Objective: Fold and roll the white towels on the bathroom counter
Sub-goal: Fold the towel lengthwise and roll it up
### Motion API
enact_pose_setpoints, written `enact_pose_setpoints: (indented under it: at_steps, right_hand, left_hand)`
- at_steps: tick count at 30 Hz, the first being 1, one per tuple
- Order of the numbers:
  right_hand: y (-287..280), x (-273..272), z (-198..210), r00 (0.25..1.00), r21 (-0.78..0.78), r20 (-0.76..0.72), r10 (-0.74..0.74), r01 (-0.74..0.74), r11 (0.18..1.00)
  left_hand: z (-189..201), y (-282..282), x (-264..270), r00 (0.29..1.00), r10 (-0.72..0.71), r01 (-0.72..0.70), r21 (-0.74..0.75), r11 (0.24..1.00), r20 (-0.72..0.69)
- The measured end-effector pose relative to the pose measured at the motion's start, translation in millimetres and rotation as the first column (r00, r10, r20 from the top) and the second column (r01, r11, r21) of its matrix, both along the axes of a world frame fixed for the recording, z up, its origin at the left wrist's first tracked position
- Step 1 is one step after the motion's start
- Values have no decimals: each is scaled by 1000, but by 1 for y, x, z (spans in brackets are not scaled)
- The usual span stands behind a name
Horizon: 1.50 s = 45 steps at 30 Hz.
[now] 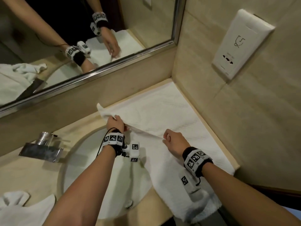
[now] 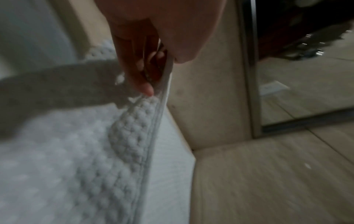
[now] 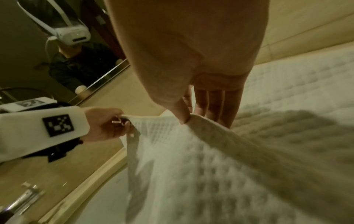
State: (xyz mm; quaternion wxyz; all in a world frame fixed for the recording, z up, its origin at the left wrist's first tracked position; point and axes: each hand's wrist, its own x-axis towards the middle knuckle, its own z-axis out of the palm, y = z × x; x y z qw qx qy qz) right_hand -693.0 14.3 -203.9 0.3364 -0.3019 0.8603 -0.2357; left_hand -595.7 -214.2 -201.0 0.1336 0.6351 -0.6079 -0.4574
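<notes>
Mirror (image 1: 81, 38): one big mirror on the wall in front of me; it shows my two arms.
Table (image 1: 29, 173): one tan table with one sink (image 1: 91, 160) in it; one shiny tap (image 1: 44, 145) stands at the sink's far left.
Wall box (image 1: 241, 44): one white box on the right wall.
Big towel (image 1: 162, 115): one white towel flat on the table in the right corner, its near end over the table's edge, part of it over the sink.
Other towel (image 1: 22, 209): one, bunched at my near left.
My left hand (image 1: 115, 123): fingers (image 2: 134, 72) pinching the big towel's raised edge.
My right hand (image 1: 174, 141): fingers (image 3: 180, 112) pinching the same edge, near the left hand.
</notes>
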Motion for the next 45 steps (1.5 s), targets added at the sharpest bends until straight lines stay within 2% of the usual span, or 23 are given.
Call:
enact_pose_setpoints:
  at_steps: [3,6,8,10,12,13,14,16,18,19,22,27,32,34,36,37,39,41,42,43,44,45]
  right_hand:
    - [12,-14,5,998,-27,-17,-57,56,998]
    - [34,-31,10,977,-69,-65,-204,199,978]
    - [51,-42,11,932,-106,-110,-346,335,936]
    - [67,-52,9,832,-131,-174,-528,512,849]
    - [83,-62,5,748,-53,-193,-635,638,768]
    - [91,-65,2,742,26,-175,-647,660,750]
    - [97,-67,-2,749,91,-144,-647,661,745]
    - [107,-67,-9,770,143,-91,-632,638,757]
    - [113,-63,-13,800,178,-80,-595,599,781]
    - [115,-61,-15,809,190,-82,-583,586,787]
    - [119,-58,-17,816,185,-85,-572,577,796]
    - [118,-55,-15,862,211,-66,-503,504,837]
    - [123,-58,-18,868,-33,-51,-493,492,870]
    - [115,-55,-11,871,-121,-34,-490,483,867]
    - [110,-54,-3,877,-124,102,-469,479,869]
    - [112,-53,-3,882,-87,194,-430,452,888]
    - [123,-51,-3,920,31,267,-288,290,956]
    - [142,-51,-3,934,112,305,-186,159,981]
    - [151,-51,-4,932,133,322,-169,133,982]
    - [160,-53,-5,929,138,339,-148,107,985]
    - [165,-54,-5,931,155,341,-133,84,984]
    - [170,-56,-5,938,160,334,-97,45,986]
  left_hand:
    - [29,2,-47,988,-144,137,-111,984,-60]
    - [51,16,-103,932,-330,301,-189,935,-148]
    - [55,29,-137,859,-475,440,-201,875,-191]
    - [52,42,-159,742,-627,612,-139,778,-238]
    - [43,51,-164,626,-759,760,-75,645,-180]
    - [36,53,-160,611,-781,780,-69,622,-131]
    - [29,54,-153,644,-761,757,-77,649,-75]
    - [14,50,-133,761,-640,648,-81,757,108]
    - [-3,44,-111,808,-510,537,-14,843,296]
    - [-6,41,-101,824,-480,492,38,870,303]
    - [-16,36,-91,911,-361,335,150,930,200]
    - [-21,24,-86,935,-345,343,38,939,81]
    - [-7,5,-62,976,-217,216,18,976,33]
    - [-11,-5,-49,989,-145,147,61,987,-39]
    - [-11,-11,-37,993,-89,95,69,993,-80]
    - [-11,-12,-33,994,-66,73,76,994,-84]
    - [-6,-8,-30,997,-65,67,52,996,-43]
    - [0,3,-33,981,-170,179,-98,979,91]
    - [1,12,-35,956,-251,278,-192,941,156]
    - [2,24,-38,912,-348,400,-280,873,219]
    - [1,38,-40,842,-459,536,-329,778,284]
    - [-3,53,-40,741,-577,670,-329,665,343]
